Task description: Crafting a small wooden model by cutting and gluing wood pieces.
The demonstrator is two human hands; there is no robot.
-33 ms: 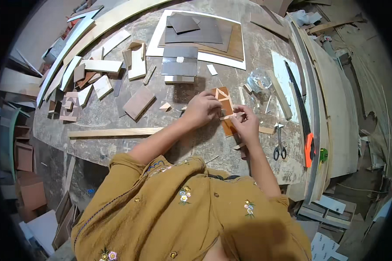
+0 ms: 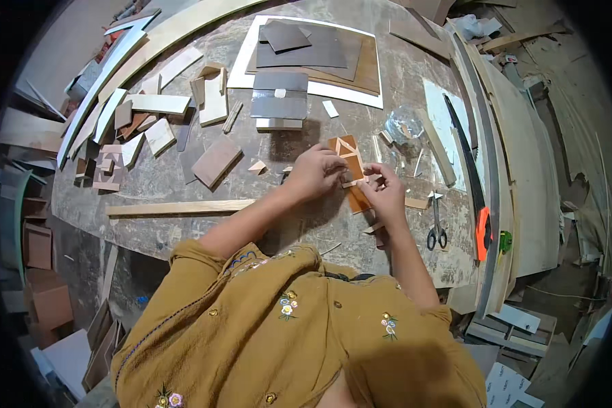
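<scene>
Between my hands is a small orange-brown wooden panel (image 2: pixel 355 170), with thin pale wood strips forming a house-like outline on its far part. My left hand (image 2: pixel 314 173) is closed at the panel's left edge, its fingers bent and the fingertips partly hidden. At the right edge, my right hand (image 2: pixel 386 196) pinches the end of a short pale wood strip (image 2: pixel 353 183) that lies across the panel. Scissors (image 2: pixel 436 228) lie to the right of my right hand. A small pale wood triangle (image 2: pixel 257 166) rests left of my left hand.
A hand saw with an orange handle (image 2: pixel 483 232) lies along the right side, beside a green tape measure (image 2: pixel 505 242). Flat boards (image 2: pixel 306 51) are stacked at the back. Wood offcuts (image 2: pixel 158 103) crowd the left, and a long wood strip (image 2: pixel 177 207) lies near the front edge.
</scene>
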